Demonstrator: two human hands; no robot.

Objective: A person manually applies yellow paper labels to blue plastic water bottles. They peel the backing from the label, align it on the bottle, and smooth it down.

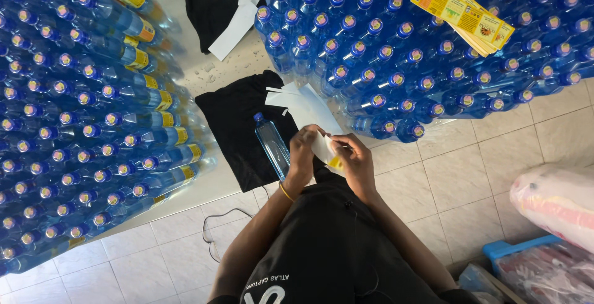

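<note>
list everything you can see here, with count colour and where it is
single bottle: one, clear blue, lying on the black cloth beside the left hand
label: one, white and yellow, held between both hands
black cloth: one, spread on the floor at centre
backing strips: several, white, on the cloth's right edge
label stack: one, yellow, on the right bottles
bottle stacks: two, blue, too many to count, left and upper right
bagged bundle: one, pink-white, right edge
cable: one, thin, on the tiles
left hand: one, on the label
right hand: one, on the label

Yellow label stack — atop bottles
</note>
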